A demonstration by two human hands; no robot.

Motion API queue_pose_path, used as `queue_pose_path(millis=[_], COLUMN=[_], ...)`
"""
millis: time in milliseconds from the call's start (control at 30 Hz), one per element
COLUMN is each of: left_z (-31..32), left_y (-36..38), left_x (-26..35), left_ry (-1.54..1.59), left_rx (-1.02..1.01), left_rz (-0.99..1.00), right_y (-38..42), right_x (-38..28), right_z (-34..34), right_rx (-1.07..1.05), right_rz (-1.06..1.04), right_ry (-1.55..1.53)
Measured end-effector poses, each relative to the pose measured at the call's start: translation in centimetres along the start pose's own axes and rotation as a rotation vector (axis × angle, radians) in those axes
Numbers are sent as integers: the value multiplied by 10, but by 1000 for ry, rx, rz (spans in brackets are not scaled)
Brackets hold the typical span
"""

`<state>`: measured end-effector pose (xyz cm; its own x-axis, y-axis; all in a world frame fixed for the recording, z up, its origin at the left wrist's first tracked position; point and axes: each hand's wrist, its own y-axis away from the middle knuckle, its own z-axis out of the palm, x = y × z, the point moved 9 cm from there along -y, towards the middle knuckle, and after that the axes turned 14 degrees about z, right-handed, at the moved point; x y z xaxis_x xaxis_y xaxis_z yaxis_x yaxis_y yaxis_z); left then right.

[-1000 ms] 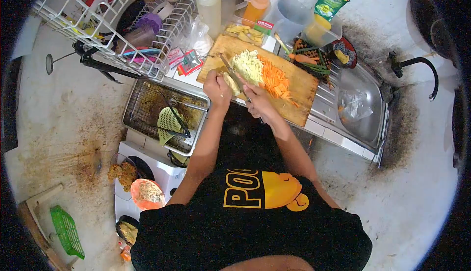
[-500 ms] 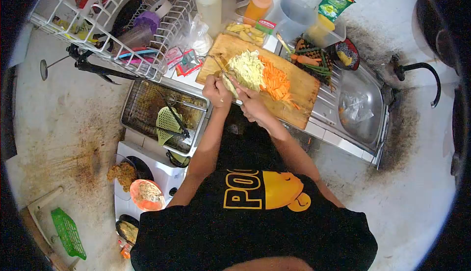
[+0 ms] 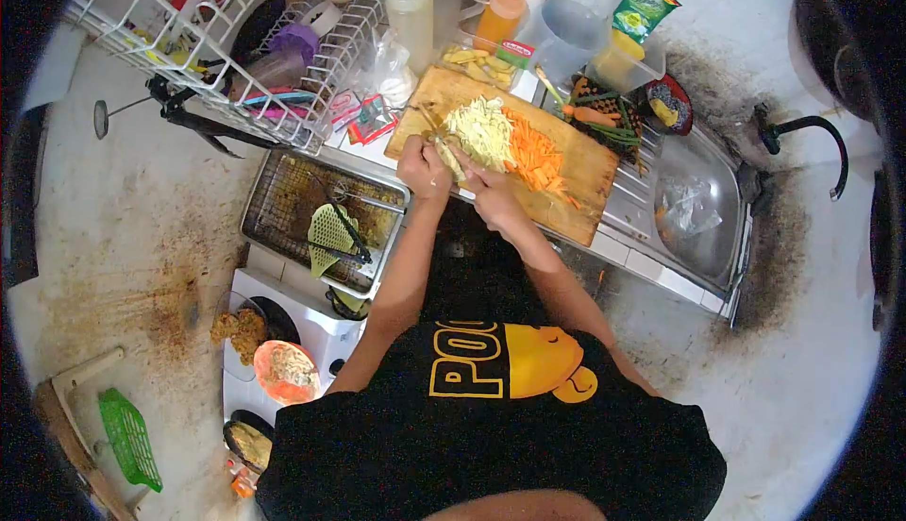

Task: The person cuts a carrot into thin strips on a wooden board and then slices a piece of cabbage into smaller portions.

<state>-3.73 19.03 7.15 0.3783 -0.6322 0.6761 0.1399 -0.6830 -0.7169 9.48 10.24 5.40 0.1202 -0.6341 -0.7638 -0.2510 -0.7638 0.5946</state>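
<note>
Cabbage wedge (image 3: 444,156): at near-left edge of wooden cutting board (image 3: 576,191), pinned by curled left hand (image 3: 422,168). Knife (image 3: 436,134): gripped in closed right hand (image 3: 491,191), blade against the wedge. Shredded cabbage (image 3: 479,129) and carrot strips (image 3: 533,155) heaped just behind. Dish rack (image 3: 217,58) left; sink (image 3: 698,210) right of the worktop.

My only view comes from the head camera, high above, facing straight down over the person's shoulders through a fisheye lens, with the cutting board (image 3: 566,158) far below, near the top.
</note>
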Motion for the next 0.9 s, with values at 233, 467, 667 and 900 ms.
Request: queue_pose_path(millis=[233,467,667,900], left_z=[3,10,6,7], left_y=[1,-1,-2,-5], left_x=[-2,-10,-9,-14], left_ry=[18,34,20,90], left_rx=[5,-12,7,-43], left_rz=[-35,-19,-7,-32], right_y=[-8,-35,-13,-11], right_x=[6,10,6,27], right_z=[0,5,-3,-6], right_rx=[121,196,173,-225], right_rz=[-221,-92,-351,301], right_ry=[116,256,63,-385])
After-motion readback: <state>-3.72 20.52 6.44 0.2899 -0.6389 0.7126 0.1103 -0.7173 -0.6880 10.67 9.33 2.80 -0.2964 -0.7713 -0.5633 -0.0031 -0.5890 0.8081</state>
